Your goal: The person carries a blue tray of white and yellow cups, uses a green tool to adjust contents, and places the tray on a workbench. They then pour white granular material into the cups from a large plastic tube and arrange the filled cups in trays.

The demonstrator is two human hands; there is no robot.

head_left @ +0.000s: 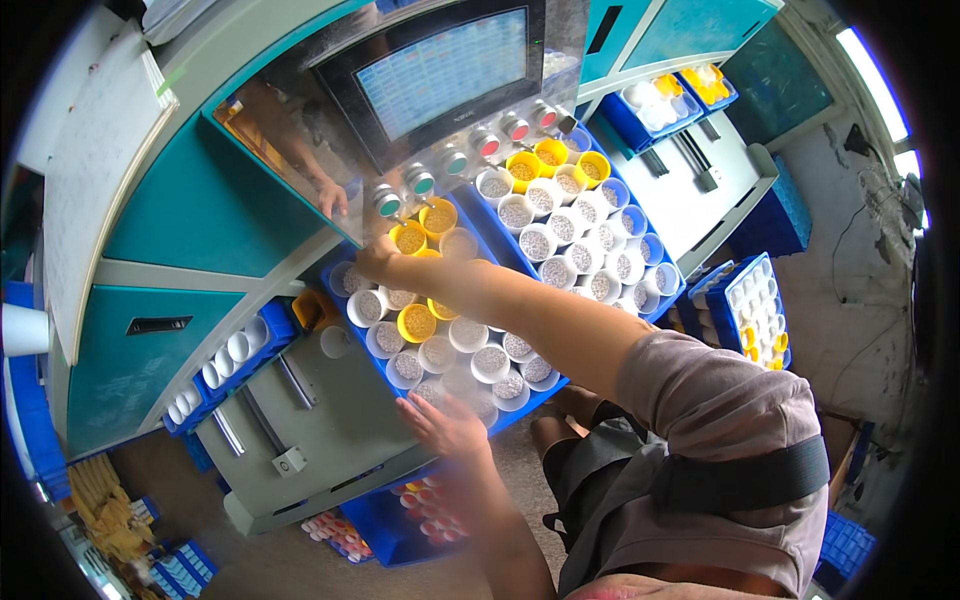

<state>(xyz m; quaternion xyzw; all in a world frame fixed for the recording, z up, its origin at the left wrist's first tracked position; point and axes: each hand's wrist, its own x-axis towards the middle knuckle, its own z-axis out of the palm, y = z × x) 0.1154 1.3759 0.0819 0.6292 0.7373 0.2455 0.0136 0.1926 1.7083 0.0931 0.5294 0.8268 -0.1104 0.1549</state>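
A blue tray point(537, 401) full of white and yellow cups stands before the machine panel; the cups hold small pale or yellowish pieces, too small to name. My left hand point(445, 425) is at the tray's near side, fingers stretched out beside or against the white cups point(404, 369). Across the tray reaches my right arm. My right hand point(378, 260) is at the far left corner, close to a yellow cup point(408, 237) and under the row of push buttons point(420, 180). Its fingers are blurred and partly hidden. A second blue tray point(672, 300) of similar cups sits on the right.
Above the trays is a screen point(445, 70) behind a clear panel. Grey machine beds with metal rails point(265, 420) lie at left and right. Blue bins point(385, 535) with cups stand below the left bed. Another cup-filled tray point(750, 310) stands at far right.
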